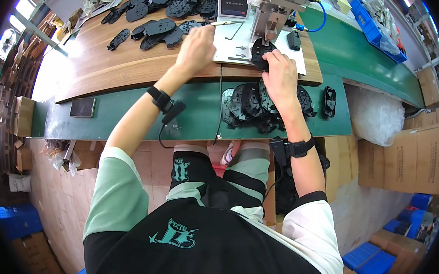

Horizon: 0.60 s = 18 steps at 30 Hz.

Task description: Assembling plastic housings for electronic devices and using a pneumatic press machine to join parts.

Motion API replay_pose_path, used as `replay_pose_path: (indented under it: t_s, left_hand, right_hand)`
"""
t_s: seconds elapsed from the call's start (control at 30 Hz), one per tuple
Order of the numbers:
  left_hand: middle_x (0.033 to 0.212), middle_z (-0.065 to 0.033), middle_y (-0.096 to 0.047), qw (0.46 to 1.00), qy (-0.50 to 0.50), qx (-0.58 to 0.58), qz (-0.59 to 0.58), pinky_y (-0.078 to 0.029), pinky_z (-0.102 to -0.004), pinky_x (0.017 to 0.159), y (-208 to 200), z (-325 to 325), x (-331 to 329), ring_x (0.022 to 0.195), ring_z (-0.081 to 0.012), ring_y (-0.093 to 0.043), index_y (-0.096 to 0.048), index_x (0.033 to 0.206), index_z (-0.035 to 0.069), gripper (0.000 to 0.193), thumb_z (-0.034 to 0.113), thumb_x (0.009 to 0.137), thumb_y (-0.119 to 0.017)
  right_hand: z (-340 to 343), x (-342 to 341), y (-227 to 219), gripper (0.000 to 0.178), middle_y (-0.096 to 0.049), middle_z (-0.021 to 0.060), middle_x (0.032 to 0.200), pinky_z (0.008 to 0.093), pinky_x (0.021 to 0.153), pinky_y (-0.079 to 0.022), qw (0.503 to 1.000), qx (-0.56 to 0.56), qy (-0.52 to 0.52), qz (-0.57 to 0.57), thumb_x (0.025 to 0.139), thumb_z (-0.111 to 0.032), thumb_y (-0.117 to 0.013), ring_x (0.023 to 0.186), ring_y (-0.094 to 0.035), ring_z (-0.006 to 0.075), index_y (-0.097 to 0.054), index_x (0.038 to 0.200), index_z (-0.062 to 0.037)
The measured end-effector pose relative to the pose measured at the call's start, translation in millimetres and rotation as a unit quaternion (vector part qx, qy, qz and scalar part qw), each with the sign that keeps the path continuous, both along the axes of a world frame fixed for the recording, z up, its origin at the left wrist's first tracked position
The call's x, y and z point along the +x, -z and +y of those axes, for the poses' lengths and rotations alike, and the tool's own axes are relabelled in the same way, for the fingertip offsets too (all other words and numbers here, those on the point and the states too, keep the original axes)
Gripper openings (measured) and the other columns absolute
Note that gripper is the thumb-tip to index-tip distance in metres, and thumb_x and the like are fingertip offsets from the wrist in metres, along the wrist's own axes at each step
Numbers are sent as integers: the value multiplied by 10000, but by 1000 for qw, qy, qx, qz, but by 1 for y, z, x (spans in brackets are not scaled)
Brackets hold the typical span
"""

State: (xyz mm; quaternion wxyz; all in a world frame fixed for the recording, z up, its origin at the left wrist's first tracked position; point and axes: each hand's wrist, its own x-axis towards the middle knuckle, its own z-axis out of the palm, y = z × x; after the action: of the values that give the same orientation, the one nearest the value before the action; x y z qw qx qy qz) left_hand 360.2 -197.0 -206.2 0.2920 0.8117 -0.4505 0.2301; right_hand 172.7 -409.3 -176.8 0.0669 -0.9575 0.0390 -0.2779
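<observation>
My right hand [281, 72] grips the near end of a black molded plastic part [260, 54], its fingers closed on the edge. That part sits on the white base plate [225, 52], beneath the metal head of a bench press machine [271, 23]. To the left, my left hand [197, 49] is raised over the wooden board, close to the base plate's left edge. Its back faces up and its fingertips are hidden, so its grip is unclear. Just beyond it lies a thin pen-like tool [227, 23]. More black plastic parts [161, 27] are heaped on the board, left of that hand.
Another pile of black parts [250, 104] lies on the green table below my right forearm. One black piece [329, 101] stands right of it. A phone [82, 107] rests at left. A red-digit display box [234, 0] and a blue bin [377, 28] are at the back.
</observation>
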Motion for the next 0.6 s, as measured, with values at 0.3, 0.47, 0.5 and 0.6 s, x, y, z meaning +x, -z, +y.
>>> replay_pose_path:
  t_s: [0.3,0.47,0.5,0.6]
  left_hand:
    - [1302,-285,-637,975,-106,182,73,-527,-525,1042,29,12,37,1264,-460,-595,-461,1485,-26,621,211,938,-635]
    - [1232,-255,-575,972,-77,208,79,-562,-522,958,24,45,8,1133,-455,-636,-536,1439,78,554,230,931,-698]
    - [1210,-243,-554,976,-61,199,67,-572,-518,928,25,59,4,1112,-444,-639,-570,1395,85,490,240,947,-696]
    - [1199,-232,-555,961,-49,230,145,-571,-509,931,5,72,-36,1138,-422,-632,-595,1371,78,460,237,953,-705]
  right_hand:
    - [-1,1,2,404,-672,75,1070,438,934,-513,1000,16,-1,22,703,-3,-850,1043,-685,284,-715,1076,-76]
    - [0,1,1,364,-686,86,1038,464,907,-512,999,35,-10,-5,704,-1,-800,1046,-679,327,-712,1052,-63]
    - [3,3,-1,359,-682,85,1039,464,908,-509,999,39,-18,-7,704,-2,-798,1046,-678,325,-713,1047,-64]
    - [-2,0,2,351,-676,85,1038,463,906,-504,999,33,-18,-14,705,0,-796,1042,-677,322,-713,1040,-61]
